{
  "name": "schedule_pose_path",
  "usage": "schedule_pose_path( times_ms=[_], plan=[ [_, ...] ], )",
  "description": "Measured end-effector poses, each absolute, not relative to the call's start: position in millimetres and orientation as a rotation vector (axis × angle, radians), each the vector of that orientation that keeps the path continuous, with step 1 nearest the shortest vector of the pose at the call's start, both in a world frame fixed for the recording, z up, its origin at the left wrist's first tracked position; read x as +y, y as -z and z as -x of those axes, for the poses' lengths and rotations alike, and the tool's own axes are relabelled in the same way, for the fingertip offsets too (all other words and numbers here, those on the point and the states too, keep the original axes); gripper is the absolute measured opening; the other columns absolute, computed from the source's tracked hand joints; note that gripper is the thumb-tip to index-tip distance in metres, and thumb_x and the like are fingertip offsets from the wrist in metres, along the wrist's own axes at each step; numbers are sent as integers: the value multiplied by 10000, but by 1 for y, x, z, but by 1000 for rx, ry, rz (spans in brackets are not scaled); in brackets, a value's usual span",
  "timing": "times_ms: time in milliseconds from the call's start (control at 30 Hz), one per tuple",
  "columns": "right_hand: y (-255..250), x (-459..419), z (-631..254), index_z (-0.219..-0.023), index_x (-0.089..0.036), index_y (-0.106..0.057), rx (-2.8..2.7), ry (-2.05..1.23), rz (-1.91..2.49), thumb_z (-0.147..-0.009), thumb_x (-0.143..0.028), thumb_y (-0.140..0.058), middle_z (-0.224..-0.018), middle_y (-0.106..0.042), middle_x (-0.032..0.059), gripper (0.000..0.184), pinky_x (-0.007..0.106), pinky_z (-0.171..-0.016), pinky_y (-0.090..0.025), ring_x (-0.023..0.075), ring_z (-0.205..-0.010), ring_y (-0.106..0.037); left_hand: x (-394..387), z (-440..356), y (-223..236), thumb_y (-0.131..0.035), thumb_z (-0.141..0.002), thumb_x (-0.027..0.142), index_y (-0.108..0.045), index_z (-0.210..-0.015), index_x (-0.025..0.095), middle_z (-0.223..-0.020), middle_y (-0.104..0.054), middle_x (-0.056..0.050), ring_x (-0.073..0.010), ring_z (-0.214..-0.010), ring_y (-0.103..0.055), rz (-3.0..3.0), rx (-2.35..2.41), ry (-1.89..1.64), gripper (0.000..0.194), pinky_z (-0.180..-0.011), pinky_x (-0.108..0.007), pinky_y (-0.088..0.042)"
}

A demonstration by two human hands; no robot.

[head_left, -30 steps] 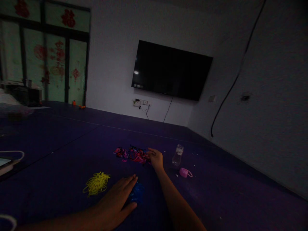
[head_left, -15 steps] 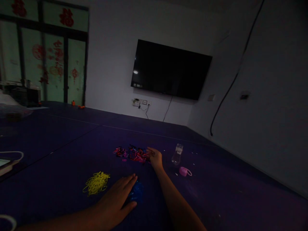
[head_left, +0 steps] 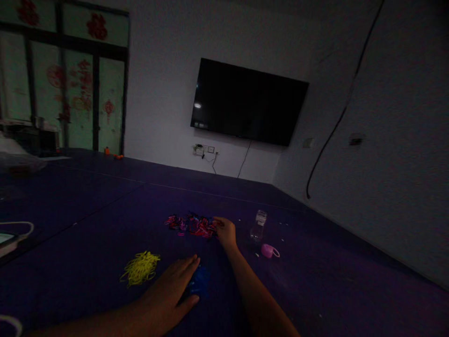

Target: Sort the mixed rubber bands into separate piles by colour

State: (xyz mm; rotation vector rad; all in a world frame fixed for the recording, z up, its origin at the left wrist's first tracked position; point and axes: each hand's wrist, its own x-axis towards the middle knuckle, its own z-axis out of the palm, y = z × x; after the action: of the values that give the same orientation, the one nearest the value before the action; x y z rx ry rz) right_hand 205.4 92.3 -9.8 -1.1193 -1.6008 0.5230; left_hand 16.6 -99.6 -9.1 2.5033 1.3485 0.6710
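Fingers outstretched and thumb apart, my left hand (head_left: 175, 286) lies open against a small heap of blue bands (head_left: 199, 281), covering part of it. My right hand (head_left: 226, 232) reaches farther out, at the right edge of a mixed pile of red, pink and dark bands (head_left: 199, 227). Its fingers are bent together among them; whatever sits between the fingertips is too small and dark to make out. Left of my left hand is a loose heap of yellow rubber bands (head_left: 141, 267).
A clear bottle (head_left: 258, 225) and a pink cap with a loop (head_left: 267, 251) are right of my right hand. Small white scraps dot the purple surface (head_left: 315, 276). At the left edge lie a device (head_left: 7, 242) and a white cable (head_left: 21, 223).
My right hand's fingers have bent down and drawn together at the pile's edge. My left hand has hardly moved.
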Motion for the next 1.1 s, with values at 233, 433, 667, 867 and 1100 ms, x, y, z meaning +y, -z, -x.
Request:
schedule_pose_path(
  times_ms=[233, 433, 667, 867, 1100],
  plan=[
    [3, 84, -204, -883, -213, -721, -1971, -131, 1245, -679, -50, -455, -947, -703, 37, 373, 277, -882, -434, 177, -948, -616, -97, -15, 15, -523, -865, 266, -174, -1447, 281, -1480, -286, -62, -283, -1313, -322, -2538, 1313, -736, 679, -1053, -481, -317],
    [1, 80, -201, -815, -236, -727, -2106, 6, 1309, -728, -71, -458, -944, -705, 32, 327, 281, -905, -398, 186, -983, -596, -100, -16, 9, -523, -865, 275, -185, -1445, 281, -1477, -295, -52, -269, -1319, -314, -2523, 1350, -697, 672, -1064, -464, -311],
    [1, 81, -201, -805, -214, -724, -2060, -60, 1246, -693, -45, -423, -929, -706, 42, 364, 262, -879, -409, 177, -971, -596, -98, -16, 9, -516, -861, 273, -198, -1444, 264, -1479, -289, -66, -276, -1326, -297, -2509, 1375, -642, 664, -1063, -473, -305],
    [-4, 83, -203, -687, -195, -714, -1782, -508, 1175, -669, -121, -397, -810, -705, 51, 326, 282, -780, -449, 186, -824, -620, -100, -15, 8, -509, -863, 274, -173, -1447, 275, -1490, -261, -59, -273, -1330, -290, -2513, 1344, -691, 674, -1060, -473, -308],
    [-7, 71, -178, -494, -168, -629, -1900, -1000, 1088, -625, -182, -434, -441, -561, 2, 235, 204, -469, -379, 121, -470, -502, -98, -16, 11, -479, -854, 264, -41, -1464, 237, -1519, -130, -72, -272, -1358, -214, -2474, 1393, -742, 752, -1065, -476, -303]
  ],
)
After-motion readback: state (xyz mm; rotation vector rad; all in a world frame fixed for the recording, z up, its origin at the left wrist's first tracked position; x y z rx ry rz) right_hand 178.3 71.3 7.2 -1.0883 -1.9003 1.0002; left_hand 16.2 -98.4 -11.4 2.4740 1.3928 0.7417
